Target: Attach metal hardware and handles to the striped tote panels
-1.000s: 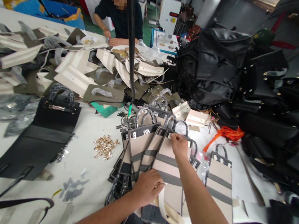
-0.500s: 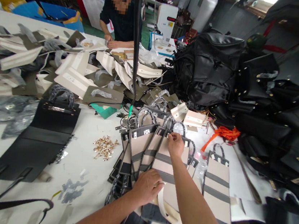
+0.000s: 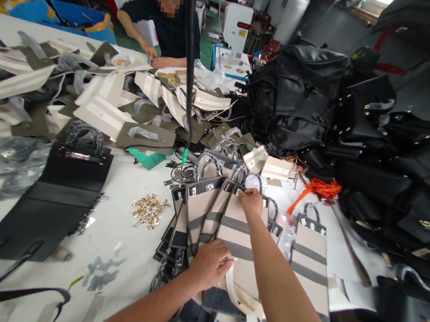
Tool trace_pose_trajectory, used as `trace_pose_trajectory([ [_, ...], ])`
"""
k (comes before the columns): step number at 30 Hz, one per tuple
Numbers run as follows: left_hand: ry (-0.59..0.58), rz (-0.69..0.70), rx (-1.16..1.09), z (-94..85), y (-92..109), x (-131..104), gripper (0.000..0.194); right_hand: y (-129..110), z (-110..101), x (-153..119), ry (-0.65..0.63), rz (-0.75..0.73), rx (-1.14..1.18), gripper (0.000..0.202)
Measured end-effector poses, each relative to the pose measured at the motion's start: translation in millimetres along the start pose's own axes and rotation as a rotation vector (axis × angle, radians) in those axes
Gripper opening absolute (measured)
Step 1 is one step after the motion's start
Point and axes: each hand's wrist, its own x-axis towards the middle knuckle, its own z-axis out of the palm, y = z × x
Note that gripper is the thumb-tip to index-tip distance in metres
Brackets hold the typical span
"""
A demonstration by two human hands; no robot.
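Observation:
My left hand (image 3: 212,263) is closed, with a cream strip of tape (image 3: 232,283) pinched between thumb and fingers. It rests on the lower part of a beige bag panel (image 3: 234,234) with dark grey bands and a black top edge. At that top edge, the fingers of my right hand (image 3: 252,202) press together, and a small white piece of tape (image 3: 239,191) shows at their tips. More striped panels (image 3: 202,201) with plastic-wrapped handles lie fanned out beneath and to the left. Apart on the right lies another striped panel (image 3: 307,264) with white patches along its top.
Gold metal fittings (image 3: 149,211) and grey scraps (image 3: 103,272) lie left of the stack. An unfolded black bag (image 3: 41,202) is further left. A black cable (image 3: 190,64) hangs in front. Black bags (image 3: 304,99) pile at right. A co-worker (image 3: 171,35) sits across the table.
The view has shifted slightly. My right fingers have moved a little at the panel's top edge, while my left hand keeps the strip. The co-worker's arm has swung outward to the left.

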Motion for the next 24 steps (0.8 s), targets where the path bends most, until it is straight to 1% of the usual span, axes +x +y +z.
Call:
trace_pose_trajectory([
  [3, 0.005, -0.014, 0.003, 0.3, 0, 0, 0.017, -1, -5, -4, -0.010, -0.013, 0.039, 0.023],
  [6, 0.023, -0.044, -0.035, 1.0, 1, 1, 0.017, 8, -25, -18, 0.020, -0.037, 0.086, 0.039],
  [8, 0.036, -0.075, -0.091, -0.3, 3, 2, 0.018, 24, -45, -30, 0.082, -0.033, 0.083, 0.048],
  [10, 0.064, -0.112, -0.158, -3.8, 7, 2, 0.020, 46, -64, -41, 0.135, -0.009, 0.051, 0.052],
  [11, 0.095, -0.133, -0.185, -6.3, 9, 3, 0.021, 57, -72, -46, 0.144, 0.007, 0.030, 0.052],
  [13, 0.194, -0.168, -0.211, -11.2, 14, 4, 0.025, 76, -83, -53, 0.132, 0.042, 0.000, 0.053],
  [15, 0.303, -0.203, -0.192, -14.9, 16, 5, 0.026, 88, -87, -55, 0.113, 0.075, -0.004, 0.056],
  [17, 0.359, -0.253, -0.175, -16.6, 16, 7, 0.026, 93, -85, -54, 0.104, 0.107, 0.018, 0.059],
  [20, 0.356, -0.332, -0.206, -17.3, 14, 11, 0.031, 94, -82, -51, 0.078, 0.132, 0.098, 0.055],
  [24, 0.337, -0.351, -0.220, -19.3, 17, 16, 0.036, 92, -83, -48, 0.071, 0.143, 0.238, 0.046],
])
